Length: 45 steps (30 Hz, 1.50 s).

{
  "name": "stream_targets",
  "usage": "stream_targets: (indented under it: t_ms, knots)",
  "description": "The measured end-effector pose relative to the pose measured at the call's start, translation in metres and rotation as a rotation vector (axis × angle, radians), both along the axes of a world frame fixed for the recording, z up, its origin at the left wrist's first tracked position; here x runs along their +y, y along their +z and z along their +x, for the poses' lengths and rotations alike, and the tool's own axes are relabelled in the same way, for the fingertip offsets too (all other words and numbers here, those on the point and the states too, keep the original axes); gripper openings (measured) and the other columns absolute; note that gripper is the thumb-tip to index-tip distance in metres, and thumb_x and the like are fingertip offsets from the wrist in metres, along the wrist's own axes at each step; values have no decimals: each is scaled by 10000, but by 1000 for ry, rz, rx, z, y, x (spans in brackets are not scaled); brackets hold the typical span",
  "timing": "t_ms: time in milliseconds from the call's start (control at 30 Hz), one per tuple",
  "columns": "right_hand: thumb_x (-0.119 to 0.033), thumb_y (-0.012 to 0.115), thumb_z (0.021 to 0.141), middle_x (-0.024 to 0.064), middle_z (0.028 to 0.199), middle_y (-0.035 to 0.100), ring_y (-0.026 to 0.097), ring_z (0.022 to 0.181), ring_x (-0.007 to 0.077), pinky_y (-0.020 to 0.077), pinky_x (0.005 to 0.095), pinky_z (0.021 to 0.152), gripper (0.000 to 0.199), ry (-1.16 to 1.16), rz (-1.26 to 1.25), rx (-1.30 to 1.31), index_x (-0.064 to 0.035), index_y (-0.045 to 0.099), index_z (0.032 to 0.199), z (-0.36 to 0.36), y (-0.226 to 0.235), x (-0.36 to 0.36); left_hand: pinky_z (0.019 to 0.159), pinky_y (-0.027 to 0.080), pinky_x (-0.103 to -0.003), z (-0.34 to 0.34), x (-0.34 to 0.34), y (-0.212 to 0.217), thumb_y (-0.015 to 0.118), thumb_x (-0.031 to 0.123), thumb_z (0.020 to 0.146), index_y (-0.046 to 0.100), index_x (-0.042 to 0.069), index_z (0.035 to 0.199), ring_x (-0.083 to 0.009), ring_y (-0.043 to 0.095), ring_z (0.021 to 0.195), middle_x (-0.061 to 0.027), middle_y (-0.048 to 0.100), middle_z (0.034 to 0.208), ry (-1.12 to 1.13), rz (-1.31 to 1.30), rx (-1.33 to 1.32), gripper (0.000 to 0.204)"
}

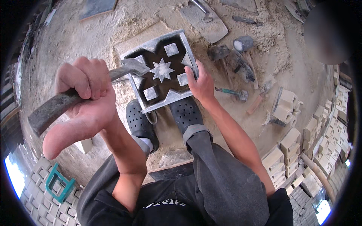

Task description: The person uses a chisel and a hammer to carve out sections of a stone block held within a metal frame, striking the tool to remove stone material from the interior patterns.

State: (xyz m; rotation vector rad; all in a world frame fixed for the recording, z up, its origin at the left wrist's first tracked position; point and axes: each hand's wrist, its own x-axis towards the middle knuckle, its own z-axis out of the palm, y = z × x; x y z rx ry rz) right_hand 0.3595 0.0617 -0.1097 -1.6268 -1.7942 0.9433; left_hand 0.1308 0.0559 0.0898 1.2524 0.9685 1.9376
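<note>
My left hand [83,101] is raised close to the camera and grips the dusty handle of a hammer [128,67], whose head hangs over the left edge of a square metal mould [157,44]. The mould stands on the sandy ground in front of my dark perforated clogs [185,112]. Inside it sit a pale star shape [161,69] and several small pale squares on dark fill. My right hand [200,84] holds the mould's right edge, fingers over the rim.
Mallets, hammers [241,44] and a flat trowel blade [205,20] lie on the sand to the right of the mould. Stacks of pale cast blocks [290,145] line the right side. Grey patterned blocks and a teal frame [58,184] sit lower left.
</note>
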Motion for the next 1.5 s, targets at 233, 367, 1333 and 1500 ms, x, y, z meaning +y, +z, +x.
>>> stream_targets:
  t_ms: [233,367,1333,1500]
  knots:
    - [-413,617,918,277,971,670,656,903,423,516,466,784,540,8,-11,23,57,576,1182,-1,3,1,360,143,-257,-11,39,-47,468,393,1019,333,135,570,-55,241,400,55,259,507,-237,56,64,535]
    - [-402,625,914,274,974,671,659,895,416,518,464,775,529,0,-5,1,55,579,1178,-1,1,0,378,139,-268,-1,45,-37,503,346,1002,330,126,547,-57,238,409,50,254,494,-220,-123,35,534]
    - [-415,622,904,267,932,667,640,873,439,501,492,749,517,-44,27,-13,26,582,1173,6,-6,-5,453,203,-266,20,41,-78,583,236,953,442,77,552,-47,301,486,66,374,537,-169,-384,68,454]
    - [-427,626,900,268,961,669,644,900,429,505,487,774,540,-23,44,14,44,592,1162,-2,6,-1,451,205,-264,13,52,-100,567,222,965,434,82,549,-36,310,495,68,378,530,-62,-493,132,459]
